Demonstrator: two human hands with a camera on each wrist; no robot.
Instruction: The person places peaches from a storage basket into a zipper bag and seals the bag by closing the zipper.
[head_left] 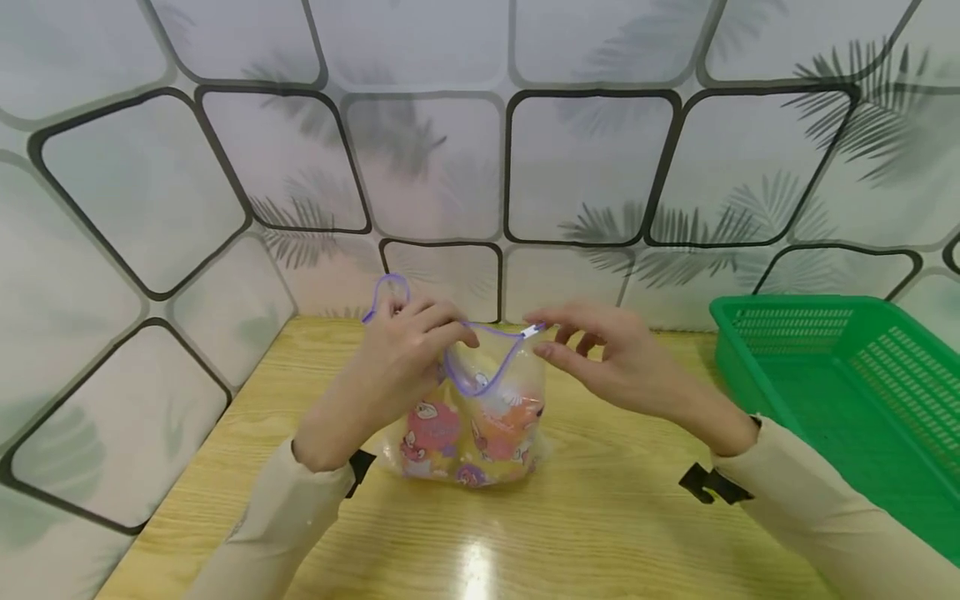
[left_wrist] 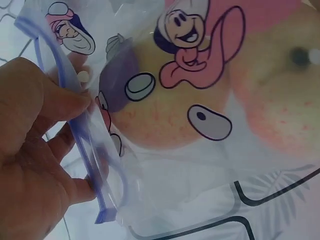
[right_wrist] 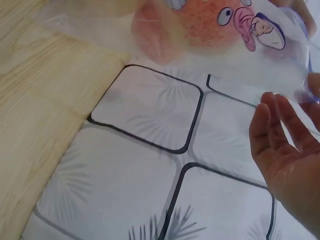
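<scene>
A clear zip bag (head_left: 468, 437) with cartoon prints and a purple zip rim stands on the table. Its front rim sags in a V, so the mouth gapes. Round yellow-red fruits (left_wrist: 160, 117) show through the plastic, their kind unclear. My left hand (head_left: 408, 346) grips the left part of the rim, thumb on one side and fingers on the other. At the right end of the rim sits a white slider (head_left: 530, 331). My right hand (head_left: 600, 354) is beside it, index fingertip at the slider and thumb apart below, the other fingers loosely bent.
A green plastic basket (head_left: 757, 367) stands at the right of the wooden table (head_left: 615, 508). Behind and to the left rises a pale patterned wall covering (head_left: 427, 167). Black straps (head_left: 716, 485) are on both wrists.
</scene>
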